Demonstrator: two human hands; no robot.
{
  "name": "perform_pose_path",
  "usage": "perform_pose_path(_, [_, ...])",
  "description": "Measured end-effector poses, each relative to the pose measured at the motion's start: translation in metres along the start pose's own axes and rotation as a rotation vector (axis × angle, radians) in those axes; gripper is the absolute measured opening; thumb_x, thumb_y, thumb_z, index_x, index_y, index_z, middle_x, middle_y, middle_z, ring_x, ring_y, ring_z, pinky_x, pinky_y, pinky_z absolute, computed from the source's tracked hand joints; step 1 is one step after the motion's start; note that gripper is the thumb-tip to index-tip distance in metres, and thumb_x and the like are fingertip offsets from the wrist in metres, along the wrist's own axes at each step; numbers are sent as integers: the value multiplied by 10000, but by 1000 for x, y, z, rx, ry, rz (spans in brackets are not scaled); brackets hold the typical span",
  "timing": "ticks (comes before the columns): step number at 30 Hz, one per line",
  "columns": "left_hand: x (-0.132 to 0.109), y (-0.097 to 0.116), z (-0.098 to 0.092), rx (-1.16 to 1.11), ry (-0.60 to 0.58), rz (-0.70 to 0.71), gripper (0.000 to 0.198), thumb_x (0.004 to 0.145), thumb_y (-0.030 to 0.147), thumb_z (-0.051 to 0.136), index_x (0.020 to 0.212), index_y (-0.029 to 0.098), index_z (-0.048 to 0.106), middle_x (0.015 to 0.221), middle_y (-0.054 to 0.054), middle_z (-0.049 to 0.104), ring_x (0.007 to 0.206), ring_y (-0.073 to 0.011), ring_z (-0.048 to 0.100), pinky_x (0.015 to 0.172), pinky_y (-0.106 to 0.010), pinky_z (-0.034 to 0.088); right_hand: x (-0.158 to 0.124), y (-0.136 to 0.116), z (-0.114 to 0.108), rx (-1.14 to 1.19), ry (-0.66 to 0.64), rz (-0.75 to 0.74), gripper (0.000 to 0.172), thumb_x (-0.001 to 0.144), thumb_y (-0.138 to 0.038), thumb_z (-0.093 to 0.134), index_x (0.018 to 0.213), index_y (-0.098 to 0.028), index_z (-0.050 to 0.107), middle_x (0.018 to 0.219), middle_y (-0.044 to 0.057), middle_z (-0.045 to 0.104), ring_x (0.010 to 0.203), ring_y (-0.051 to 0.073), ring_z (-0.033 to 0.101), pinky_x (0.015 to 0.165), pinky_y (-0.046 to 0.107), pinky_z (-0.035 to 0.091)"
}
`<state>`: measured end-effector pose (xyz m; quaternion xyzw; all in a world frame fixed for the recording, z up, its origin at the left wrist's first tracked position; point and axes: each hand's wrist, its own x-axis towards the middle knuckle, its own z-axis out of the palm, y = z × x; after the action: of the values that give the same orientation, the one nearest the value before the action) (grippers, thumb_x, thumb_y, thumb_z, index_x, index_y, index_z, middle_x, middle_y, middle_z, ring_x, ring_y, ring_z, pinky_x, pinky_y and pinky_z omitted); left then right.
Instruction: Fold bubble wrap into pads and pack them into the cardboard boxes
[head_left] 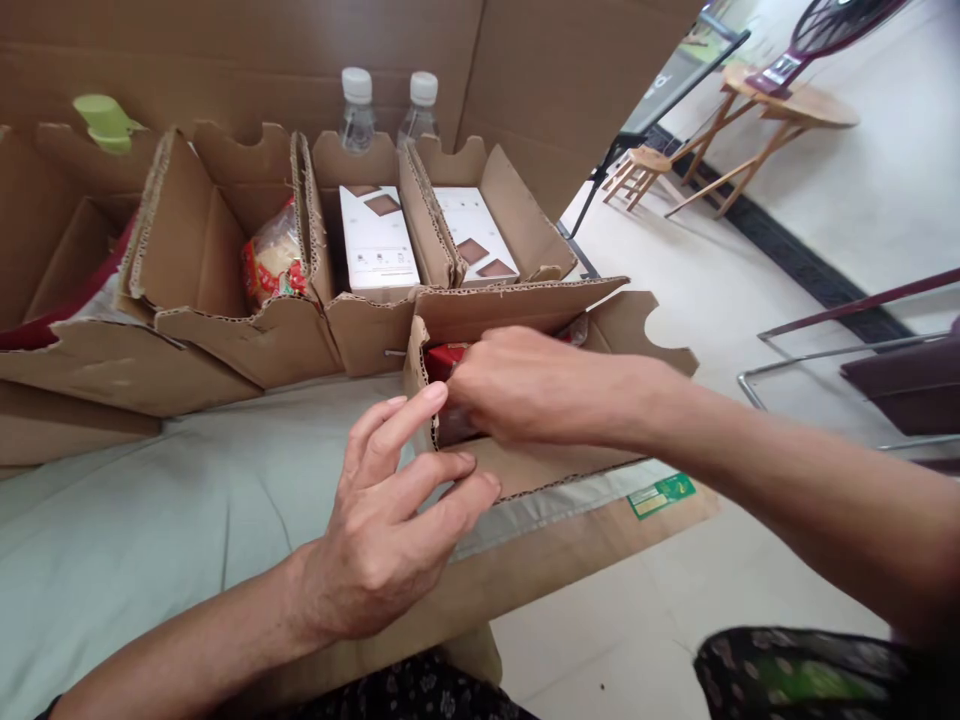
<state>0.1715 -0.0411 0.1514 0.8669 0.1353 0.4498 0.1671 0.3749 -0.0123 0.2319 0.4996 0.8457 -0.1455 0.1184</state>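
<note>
My right hand reaches down into the small front cardboard box. Its fingers are curled together, and their tips and whatever they hold are hidden. Beside these fingers a red packet shows in part at the box's left end. My left hand is open, fingers apart, at the near left corner of this box. Its fingertips lie at or just over the cardboard rim; I cannot tell whether they press on it. Nothing is in this hand.
Behind stands a row of cardboard bins holding a red-and-clear food bag, a white box and another white box. Two capped bottles and a green cup are behind them. Pale cloth covers the table. A stool stands right.
</note>
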Motion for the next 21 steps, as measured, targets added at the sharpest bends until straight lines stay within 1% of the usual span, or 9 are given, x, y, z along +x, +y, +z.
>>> perform_pose_path(2, [-1,-1,1,1,6,3,298,932,-20,559,1090,171,724,1047,-70,775,1495,-327,446,1156,-543,405,16,-6,5,-28,-89,-9,275,894,-17,556,740,-170,725,705,41,711,595,151,576,568,305,298])
perform_pose_path(4, [0,-2,2,0,7,7,286,937,-11,563,1094,171,719,1047,-71,776,1502,-330,437,1154,-548,408,21,-6,9,-13,-94,14,261,914,-40,543,774,-159,728,753,54,726,604,147,573,569,306,291])
perform_pose_path(8, [2,-4,3,30,10,0,295,932,-9,577,1101,196,705,1020,-50,785,1492,-318,462,1158,-538,413,2,4,-1,101,-57,5,134,930,-201,625,886,-182,751,830,30,743,651,150,613,596,299,355])
perform_pose_path(10, [2,-3,0,45,-3,-5,327,923,-11,581,1132,213,693,1037,-39,790,1490,-306,472,1193,-555,387,-26,9,-11,134,130,35,151,950,-253,624,977,-214,767,922,21,773,764,176,675,676,307,435])
perform_pose_path(13, [-3,-2,-8,59,44,-7,464,891,15,622,1299,235,636,1308,-76,729,1511,-309,452,1242,-599,344,-89,12,-10,131,673,285,219,984,-316,609,1113,-249,774,1127,36,787,1024,232,717,883,376,522])
perform_pose_path(15, [-12,-2,-13,63,132,-54,641,872,60,663,1462,272,532,1527,-96,585,1529,-318,426,1252,-611,340,-130,14,12,188,1030,540,229,971,-379,655,1121,-266,786,1174,52,781,1085,242,717,969,419,531])
perform_pose_path(17, [-25,-5,-13,23,152,-220,772,892,132,681,1582,320,391,1639,-94,456,1542,-321,403,1252,-604,352,-158,19,48,374,1307,738,254,919,-394,721,1126,-261,789,1150,88,782,1052,256,727,982,468,542])
perform_pose_path(19, [-36,-11,-3,-88,66,-462,825,933,241,676,1642,335,265,1697,-111,358,1556,-339,376,1244,-610,363,-165,26,89,635,1328,798,417,801,-428,813,1183,-274,750,1207,102,761,1102,300,717,961,521,558])
perform_pose_path(21, [-43,-18,14,-262,-46,-654,863,945,337,675,1661,330,192,1727,-134,284,1573,-362,337,1244,-623,352,-151,34,124,827,1156,770,630,698,-504,860,1264,-295,676,1336,99,706,1227,341,664,972,559,557])
